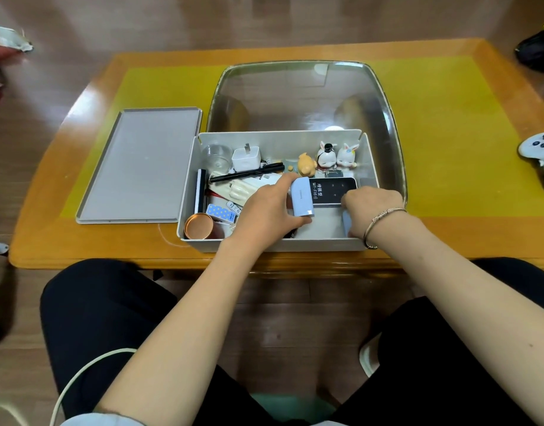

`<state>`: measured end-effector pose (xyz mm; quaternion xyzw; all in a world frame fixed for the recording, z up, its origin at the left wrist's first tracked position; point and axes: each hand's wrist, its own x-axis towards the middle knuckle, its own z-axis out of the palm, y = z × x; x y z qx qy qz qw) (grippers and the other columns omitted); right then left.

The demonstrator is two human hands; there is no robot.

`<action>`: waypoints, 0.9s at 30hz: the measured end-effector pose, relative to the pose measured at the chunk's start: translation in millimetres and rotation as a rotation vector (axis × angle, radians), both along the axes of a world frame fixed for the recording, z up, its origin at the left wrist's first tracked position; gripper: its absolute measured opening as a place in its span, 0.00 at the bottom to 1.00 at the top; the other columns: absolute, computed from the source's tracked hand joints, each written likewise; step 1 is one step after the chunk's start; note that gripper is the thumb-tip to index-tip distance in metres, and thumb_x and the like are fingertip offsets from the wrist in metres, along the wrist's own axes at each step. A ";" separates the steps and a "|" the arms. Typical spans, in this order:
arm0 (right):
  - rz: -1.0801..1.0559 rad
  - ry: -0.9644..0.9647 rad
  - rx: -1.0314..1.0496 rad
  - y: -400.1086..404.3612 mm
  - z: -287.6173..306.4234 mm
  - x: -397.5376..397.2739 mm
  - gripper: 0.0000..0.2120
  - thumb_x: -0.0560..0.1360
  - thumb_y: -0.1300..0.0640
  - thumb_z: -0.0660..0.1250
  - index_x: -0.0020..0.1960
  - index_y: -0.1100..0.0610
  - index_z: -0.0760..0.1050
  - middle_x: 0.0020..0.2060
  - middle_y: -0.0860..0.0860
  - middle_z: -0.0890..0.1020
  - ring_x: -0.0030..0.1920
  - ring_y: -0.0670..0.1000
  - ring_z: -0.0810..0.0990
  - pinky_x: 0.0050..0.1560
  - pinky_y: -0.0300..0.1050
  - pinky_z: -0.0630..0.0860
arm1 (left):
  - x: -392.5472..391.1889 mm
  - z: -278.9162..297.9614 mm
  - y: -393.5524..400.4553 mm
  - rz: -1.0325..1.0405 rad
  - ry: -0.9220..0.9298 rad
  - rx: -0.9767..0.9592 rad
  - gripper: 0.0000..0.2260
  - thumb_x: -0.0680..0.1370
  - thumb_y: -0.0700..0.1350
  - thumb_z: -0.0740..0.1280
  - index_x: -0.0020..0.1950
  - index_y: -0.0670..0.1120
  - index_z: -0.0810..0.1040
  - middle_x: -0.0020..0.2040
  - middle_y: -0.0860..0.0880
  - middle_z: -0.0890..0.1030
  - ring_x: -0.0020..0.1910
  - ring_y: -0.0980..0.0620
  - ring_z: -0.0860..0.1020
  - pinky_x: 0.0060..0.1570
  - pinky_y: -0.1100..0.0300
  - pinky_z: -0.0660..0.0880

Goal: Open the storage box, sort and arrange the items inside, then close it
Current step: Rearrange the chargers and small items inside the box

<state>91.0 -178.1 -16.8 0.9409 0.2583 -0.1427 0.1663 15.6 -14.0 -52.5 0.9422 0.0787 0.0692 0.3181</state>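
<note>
Nearest to us we see dark-trousered knees, with both forearms reaching forward over the desk (80, 241) edge into the open white storage box (277, 245).

Our left hand (264, 213) sits in the middle of the box, thumb and fingers (287, 179) curled round a pale blue rectangular case (302, 196), which it holds tilted on end. Our right hand (370, 207), with a bracelet (379, 221) at the wrist, is in the box's right part; its fingers curl downward by the near edge of a black Wi-Fi device (333, 190) lying flat, but we cannot tell whether they hold anything.

In the box's near left corner lies a copper-coloured cup (200, 226) on its side, just beside a blue dotted packet (221, 213). Farther in, a black pen (249, 173) lies across the clutter, with a white charger plug (246, 158) and a clear plastic cup (217, 156) behind it. Along the far wall on the right stand a yellow figurine (306, 164) and two white rabbit figurines (336, 156).

The grey lid (141, 164) lies flat on the desk, just left of the box. Behind the box stands a large clear basin (298, 93). A white game controller (539, 155) lies at the desk's far right.
</note>
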 end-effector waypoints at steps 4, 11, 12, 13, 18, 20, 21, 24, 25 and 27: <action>0.034 -0.003 0.223 -13.8 3.1 2.8 0.25 0.69 0.48 0.72 0.64 0.51 0.71 0.58 0.53 0.74 0.61 0.55 0.71 0.50 0.50 0.74 | -0.2 2.6 -0.8 -0.023 0.018 -0.012 0.30 0.67 0.53 0.77 0.65 0.53 0.68 0.37 0.57 0.73 0.38 0.54 0.72 0.35 0.60 0.65; -0.070 -0.249 0.579 -46.2 4.2 9.7 0.27 0.65 0.48 0.76 0.62 0.52 0.75 0.56 0.55 0.72 0.57 0.58 0.70 0.53 0.52 0.69 | 9.8 9.3 -11.0 -0.148 0.088 0.014 0.30 0.68 0.50 0.75 0.66 0.50 0.67 0.45 0.52 0.75 0.45 0.49 0.75 0.39 0.57 0.71; -0.106 -0.244 0.604 -47.5 2.2 9.6 0.28 0.65 0.49 0.76 0.64 0.51 0.74 0.58 0.56 0.70 0.58 0.59 0.69 0.54 0.53 0.70 | 12.0 10.4 -13.6 -0.162 0.110 0.029 0.29 0.68 0.51 0.76 0.65 0.50 0.68 0.46 0.52 0.77 0.46 0.49 0.75 0.40 0.56 0.72; -0.140 -0.203 0.610 -48.4 0.4 9.8 0.29 0.65 0.48 0.76 0.65 0.50 0.73 0.61 0.56 0.68 0.61 0.59 0.69 0.57 0.54 0.71 | 14.1 11.4 -16.5 -0.178 0.133 0.047 0.29 0.67 0.52 0.76 0.64 0.50 0.69 0.47 0.51 0.77 0.46 0.50 0.75 0.39 0.56 0.73; -0.227 0.123 0.427 -43.8 -11.3 12.0 0.29 0.66 0.42 0.74 0.65 0.47 0.73 0.65 0.56 0.70 0.63 0.57 0.72 0.62 0.51 0.71 | 26.6 9.9 -33.0 -0.240 0.225 0.131 0.29 0.65 0.56 0.77 0.61 0.49 0.71 0.50 0.50 0.76 0.48 0.51 0.72 0.39 0.57 0.70; -0.221 0.147 0.389 -39.2 -12.1 11.3 0.29 0.65 0.42 0.74 0.63 0.49 0.75 0.59 0.54 0.77 0.57 0.55 0.76 0.55 0.49 0.75 | 29.5 7.9 -36.2 -0.258 0.256 0.166 0.28 0.66 0.55 0.76 0.61 0.48 0.71 0.53 0.48 0.77 0.51 0.49 0.73 0.43 0.55 0.73; -0.225 0.148 0.386 -37.6 -11.5 12.1 0.28 0.65 0.42 0.74 0.62 0.50 0.76 0.56 0.53 0.79 0.54 0.54 0.77 0.52 0.48 0.76 | 30.6 7.6 -37.8 -0.262 0.270 0.183 0.27 0.66 0.55 0.76 0.60 0.47 0.72 0.53 0.47 0.77 0.51 0.49 0.73 0.44 0.54 0.74; -0.251 0.168 0.403 -33.4 -10.5 14.0 0.26 0.64 0.45 0.77 0.58 0.52 0.77 0.52 0.53 0.81 0.45 0.52 0.77 0.46 0.47 0.77 | 34.2 8.7 -43.3 -0.279 0.303 0.223 0.25 0.68 0.53 0.75 0.60 0.44 0.73 0.53 0.45 0.77 0.51 0.47 0.75 0.44 0.54 0.74; -0.253 0.180 0.411 -32.6 -11.1 14.6 0.26 0.63 0.46 0.77 0.58 0.53 0.77 0.51 0.53 0.81 0.43 0.52 0.76 0.46 0.47 0.78 | 36.0 8.5 -45.1 -0.289 0.318 0.236 0.25 0.69 0.53 0.75 0.61 0.43 0.73 0.53 0.45 0.78 0.51 0.47 0.75 0.42 0.55 0.73; -0.246 0.199 0.428 -32.2 -12.9 15.8 0.25 0.63 0.47 0.78 0.57 0.53 0.78 0.51 0.54 0.81 0.44 0.52 0.75 0.48 0.47 0.77 | 38.6 7.6 -47.8 -0.316 0.358 0.249 0.25 0.71 0.53 0.74 0.62 0.42 0.74 0.54 0.44 0.78 0.52 0.47 0.75 0.41 0.57 0.69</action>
